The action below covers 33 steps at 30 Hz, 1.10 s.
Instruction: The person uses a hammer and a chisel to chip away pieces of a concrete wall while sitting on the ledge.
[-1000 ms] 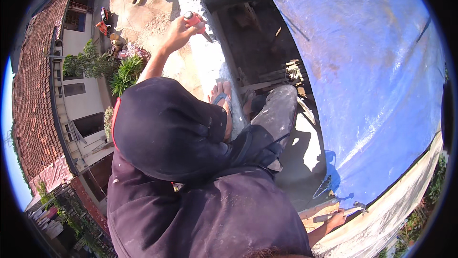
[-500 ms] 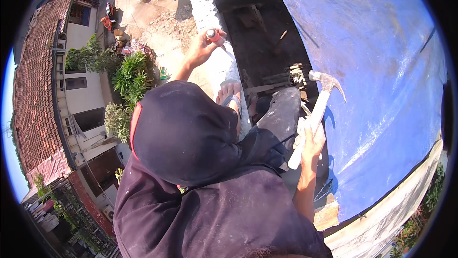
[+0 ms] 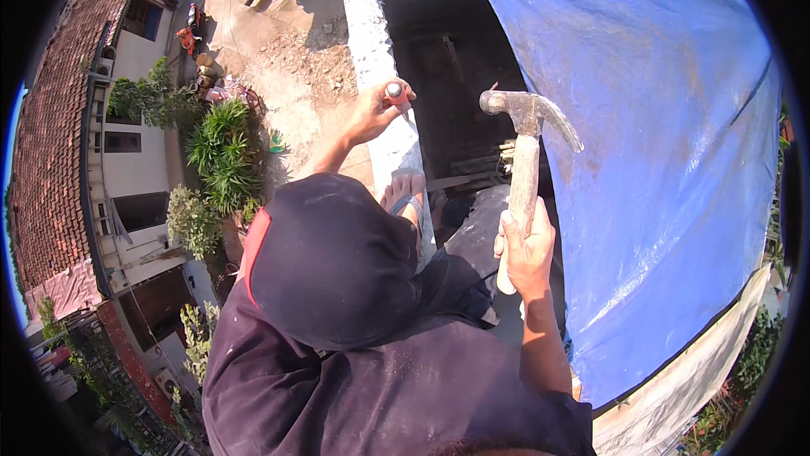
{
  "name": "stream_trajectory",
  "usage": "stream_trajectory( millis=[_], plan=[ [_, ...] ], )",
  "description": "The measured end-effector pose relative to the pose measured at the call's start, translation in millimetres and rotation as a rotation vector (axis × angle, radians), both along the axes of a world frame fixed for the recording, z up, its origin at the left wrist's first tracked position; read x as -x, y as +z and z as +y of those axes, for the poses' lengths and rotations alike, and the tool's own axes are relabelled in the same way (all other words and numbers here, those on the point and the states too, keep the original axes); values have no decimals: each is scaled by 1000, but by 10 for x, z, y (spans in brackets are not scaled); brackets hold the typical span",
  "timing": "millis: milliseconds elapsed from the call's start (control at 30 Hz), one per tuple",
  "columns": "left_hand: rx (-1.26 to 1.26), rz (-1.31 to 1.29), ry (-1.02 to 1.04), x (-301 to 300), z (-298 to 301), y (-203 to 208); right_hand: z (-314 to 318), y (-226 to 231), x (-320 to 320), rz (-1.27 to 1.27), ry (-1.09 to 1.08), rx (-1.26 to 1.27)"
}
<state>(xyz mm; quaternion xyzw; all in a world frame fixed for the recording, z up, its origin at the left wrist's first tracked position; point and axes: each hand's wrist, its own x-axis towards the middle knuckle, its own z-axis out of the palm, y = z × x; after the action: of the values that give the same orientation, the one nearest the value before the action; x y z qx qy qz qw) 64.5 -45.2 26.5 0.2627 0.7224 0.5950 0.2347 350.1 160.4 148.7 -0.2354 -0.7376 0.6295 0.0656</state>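
My left hand (image 3: pixel 371 116) is closed around a chisel (image 3: pixel 394 91) with a reddish grip and a round metal end facing up. It stands over the white, rough-topped wall ledge (image 3: pixel 395 151); the hand hides most of the tool, and whether its tip touches the ledge I cannot tell. My right hand (image 3: pixel 528 255) grips the lower handle of a claw hammer (image 3: pixel 525 161). The worn metal head is raised, to the right of the chisel and apart from it. My sandalled foot (image 3: pixel 405 193) rests on the ledge just nearer than my left hand.
Right of the ledge lies a dark opening (image 3: pixel 439 59), with a blue tarp (image 3: pixel 658 169) beyond it. On the left, the ground (image 3: pixel 295 59) lies well below, with green plants (image 3: pixel 221 152) and a tiled-roof house (image 3: pixel 55 161).
The hammer has risen and swung left toward the chisel. My left hand with the chisel sits slightly lower and further right in the view, which has itself shifted a little.
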Motion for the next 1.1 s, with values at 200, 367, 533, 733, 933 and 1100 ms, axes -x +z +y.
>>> stream_trajectory(
  millis=[200, 367, 533, 733, 933, 1100],
  plan=[
    [-98, -92, 72, -5, -94, -132, -99, -100, 65, 11, 72, 24],
    [51, 22, 145, -41, 7, -47, -85, -95, 80, -2, 63, -54],
    [86, 22, 71, -55, 7, -20, -84, -44, 66, -16, 73, -39],
    [148, 132, -32, -106, 68, 83, -90, -58, 22, -77, 90, -67],
    [211, 178, -26, -127, 72, 114, -34, -38, 78, -95, 136, -131],
    [146, 93, -17, -11, 149, 121, -1, 1, 205, -105, 189, -161]
  ],
)
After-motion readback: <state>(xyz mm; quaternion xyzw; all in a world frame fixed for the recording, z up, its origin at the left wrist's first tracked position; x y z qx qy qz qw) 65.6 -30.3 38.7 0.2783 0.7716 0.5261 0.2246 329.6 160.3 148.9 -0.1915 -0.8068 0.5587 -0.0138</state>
